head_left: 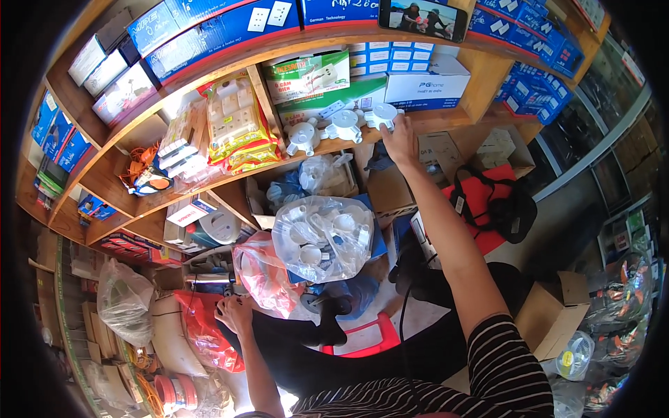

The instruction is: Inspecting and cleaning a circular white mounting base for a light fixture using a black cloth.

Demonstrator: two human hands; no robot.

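Observation:
Three white round plastic junction boxes stand in a row on the wooden shelf's front edge: the left one (304,138), the middle one (344,125) and the right one (383,115). My right hand (400,141) reaches up to the shelf, its fingers closed on the right junction box. Low on the left, my left hand (235,315) has its fingers curled beside a red plastic bag (208,334); what they hold, if anything, is hard to make out. Between my arms sits a clear plastic bag (323,240) full of white plastic fittings.
Behind the junction boxes stand a green-and-white carton (309,75) and a white-and-blue carton (432,82). A phone (424,19) leans on the upper shelf. A black strapped bag (512,209) lies over something red at right. An open cardboard box (554,317) stands by my right elbow.

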